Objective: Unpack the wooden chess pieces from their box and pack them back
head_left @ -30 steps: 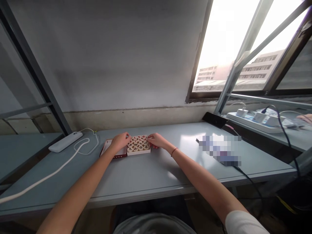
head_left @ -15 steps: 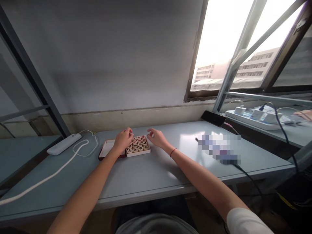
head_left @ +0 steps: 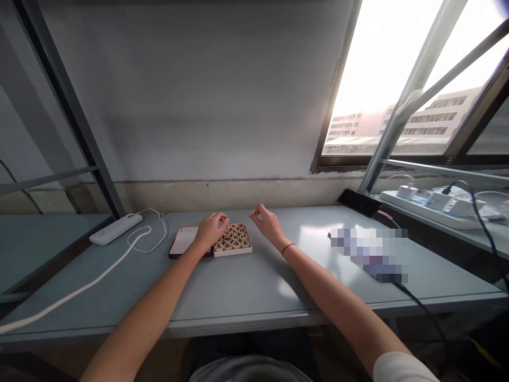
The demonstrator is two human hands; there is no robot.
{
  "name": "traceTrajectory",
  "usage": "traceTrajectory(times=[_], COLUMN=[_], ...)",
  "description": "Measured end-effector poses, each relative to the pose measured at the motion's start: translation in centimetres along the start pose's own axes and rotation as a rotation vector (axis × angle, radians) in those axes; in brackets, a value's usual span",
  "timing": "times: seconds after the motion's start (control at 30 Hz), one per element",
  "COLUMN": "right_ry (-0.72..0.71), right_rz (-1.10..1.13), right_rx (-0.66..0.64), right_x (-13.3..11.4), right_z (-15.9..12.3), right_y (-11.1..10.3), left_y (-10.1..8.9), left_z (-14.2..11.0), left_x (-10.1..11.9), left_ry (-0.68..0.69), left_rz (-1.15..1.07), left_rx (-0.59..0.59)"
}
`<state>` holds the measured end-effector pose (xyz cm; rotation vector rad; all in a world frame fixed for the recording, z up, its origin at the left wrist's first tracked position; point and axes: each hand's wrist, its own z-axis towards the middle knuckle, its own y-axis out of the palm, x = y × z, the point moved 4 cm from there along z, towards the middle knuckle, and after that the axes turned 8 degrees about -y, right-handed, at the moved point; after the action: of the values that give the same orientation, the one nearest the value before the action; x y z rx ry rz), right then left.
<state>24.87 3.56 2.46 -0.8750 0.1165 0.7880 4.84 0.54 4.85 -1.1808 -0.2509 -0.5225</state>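
At the bottom edge shows the wearer's grey clothing (head_left: 250,372), with a white sleeve (head_left: 401,366) at the right arm. Just beyond runs the front edge of a grey-blue desk (head_left: 254,292), and both bare forearms reach across it, the right one wearing a thin red band (head_left: 287,248) at the wrist. A white cord (head_left: 87,286) crosses the desk's left part, and a dark cable (head_left: 417,301) leads from a pixelated patch (head_left: 368,254) on the right. Near the middle of the desk lies a shallow white-sided box (head_left: 234,253) packed with rows of round pieces (head_left: 236,244), black characters in front and red ones farther back. A red-rimmed lid (head_left: 186,238) lies just left of it, pale inside facing up, partly covered by the left arm. The left hand (head_left: 210,232) is over the left side of the box, fingers bent and tips close together; whether they pinch a piece I cannot tell. The right hand (head_left: 271,225) hangs right of the box, apart from it, thumb and forefinger nearly meeting; whether something small sits between them is too small to tell. Farther left rests a white oblong device (head_left: 115,229). Behind the desk rise a grey wall (head_left: 207,106) and a bright window (head_left: 369,79), with pale buildings (head_left: 433,119) outside.
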Motion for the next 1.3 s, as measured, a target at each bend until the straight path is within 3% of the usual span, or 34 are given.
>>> traceTrajectory(times=[0.07,0.13,0.4,0.47,0.6,0.77,0.87,1.07,1.3], right_ry=[0.048,0.081,0.042,0.041,0.048,0.147,0.163,0.145,0.144], right_rz=[-0.107,-0.165,-0.171,-0.209,-0.299,-0.127,-0.076,-0.052,-0.041], right_rx=[-0.177,-0.269,-0.33,-0.297,-0.108,-0.248,-0.27,-0.252,-0.263], right_x=[1.9,3.1,2.9,2.5,0.7,-2.1,-2.9,-2.8,-2.7], right_z=[-0.3,-0.7,-1.2,-1.2,-1.1,-1.7,-2.0,-2.0,-2.0], right_y=[1.1,1.7,2.0,1.6,0.4,1.4,2.0,2.1,2.2], left_y=[0.1,0.2,-0.2,-0.2,0.0,0.4,0.5,1.0,0.8], left_z=[0.1,0.2,0.0,-0.2,-0.6,-0.8,-0.8,-0.8,-0.6], left_x=[-1.0,-1.8,-2.0,-1.7,-1.2,-0.6,-0.3,-0.5,-1.0], left_ry=[-0.033,-0.074,-0.107,-0.095,-0.089,-0.121,-0.165,-0.217,-0.189], left_rz=[0.123,0.198,0.382,0.4,0.479,0.523,0.51,0.505,0.375], left_rx=[-0.008,-0.029,-0.079,-0.1,-0.109,-0.131,-0.101,-0.111,-0.076])
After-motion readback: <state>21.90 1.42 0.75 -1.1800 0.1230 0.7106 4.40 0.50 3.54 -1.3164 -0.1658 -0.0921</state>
